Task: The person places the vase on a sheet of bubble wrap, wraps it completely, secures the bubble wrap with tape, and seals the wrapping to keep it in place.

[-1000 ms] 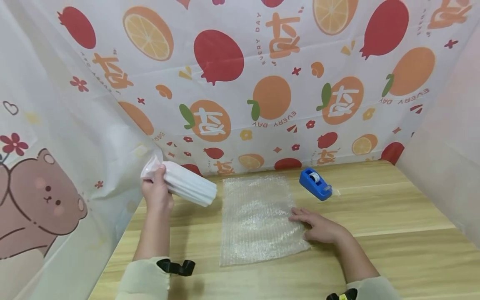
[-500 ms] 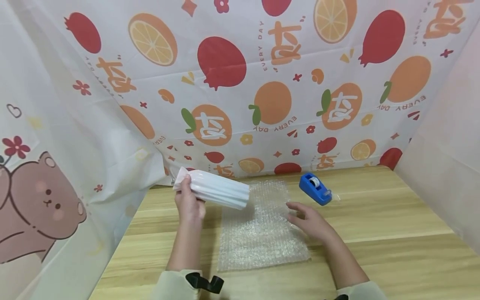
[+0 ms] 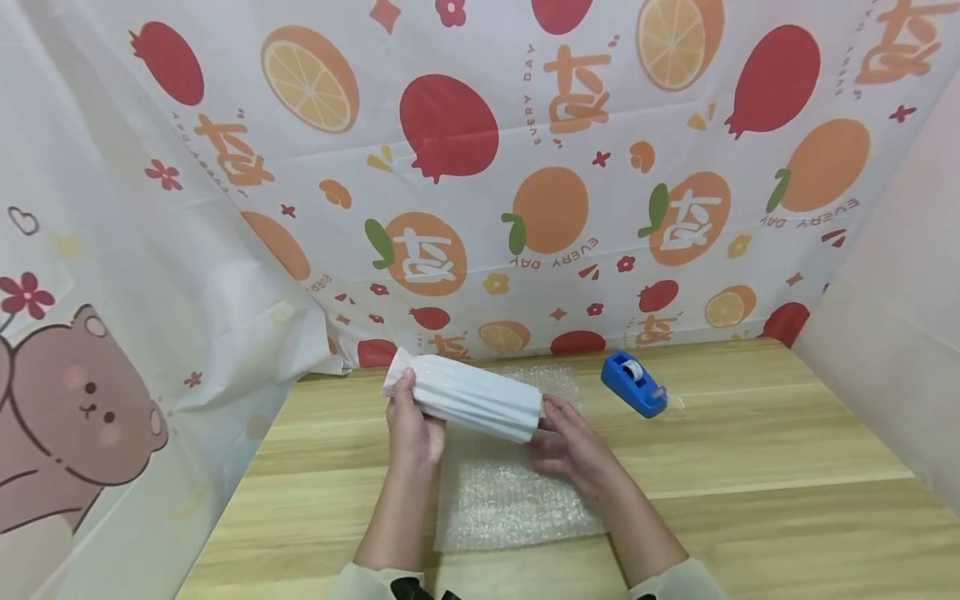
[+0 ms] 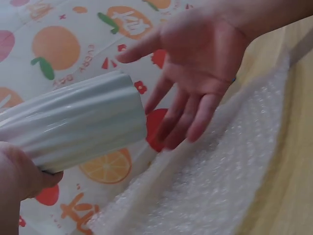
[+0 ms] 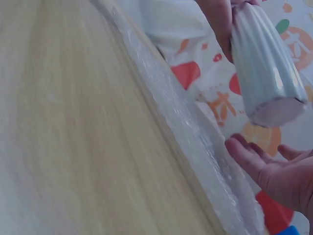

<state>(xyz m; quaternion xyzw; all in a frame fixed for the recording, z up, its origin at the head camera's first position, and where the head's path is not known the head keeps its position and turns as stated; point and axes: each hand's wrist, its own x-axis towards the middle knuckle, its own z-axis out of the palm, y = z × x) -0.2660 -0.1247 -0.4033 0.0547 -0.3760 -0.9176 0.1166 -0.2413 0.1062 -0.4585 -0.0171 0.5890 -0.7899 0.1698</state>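
Note:
A white fluted vase lies tilted on its side in the air above a sheet of bubble wrap. My left hand grips it around the narrow neck, with the thumb over the top. Beside the vase's base is my right hand, its fingers spread. The left wrist view shows a small gap between the vase and the right hand, whose palm faces the base. From the right wrist, the vase's flat bottom appears above the loosely extended fingers.
A blue tape dispenser stands on the wooden table, right of the bubble wrap. Behind the table hangs a fruit-patterned sheet. Another sheet with a bear print hangs at the left.
My left hand has carried the vase rightward from the left side to over the bubble wrap. My right hand has lifted off the wrap's right edge and come up beside the vase's base.

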